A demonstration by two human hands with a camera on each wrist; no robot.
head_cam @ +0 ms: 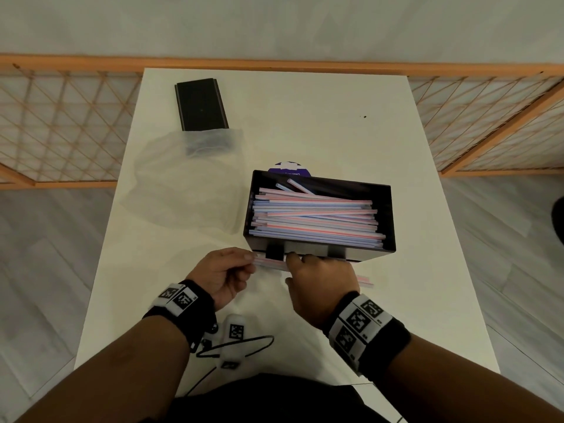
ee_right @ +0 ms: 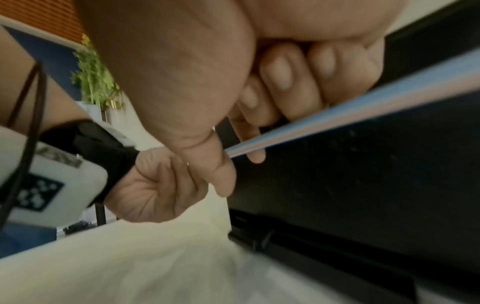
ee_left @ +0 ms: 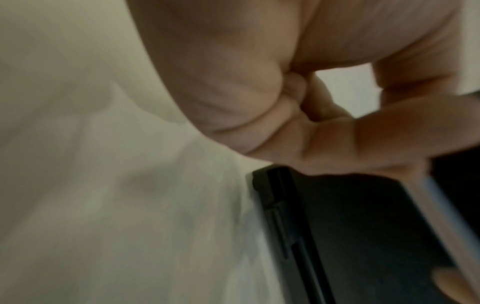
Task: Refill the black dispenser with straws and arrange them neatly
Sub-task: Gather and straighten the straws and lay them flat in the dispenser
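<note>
A black rectangular lid (head_cam: 201, 105) is seen flat at the far left of the white tabletop (head_cam: 305, 123), its near end overlapped by a crumpled clear plastic bag (head_cam: 183, 184). The left hand (head_cam: 221, 274) is held palm-inward just off the table, forearm angled in from lower left, thumb and fingers pinched on the left end of a small bundle of striped pink-and-blue straws (head_cam: 271, 264). The right hand (head_cam: 320, 280) is set knuckles-up over the bundle's middle, fingers curled round it, thumb underneath, directly against the front of the open black box dispenser (head_cam: 387, 215). The dispenser is mid-table, loaded with a loose stack of straws (head_cam: 317, 218), mostly lengthwise, a few skewed at the back.
</note>
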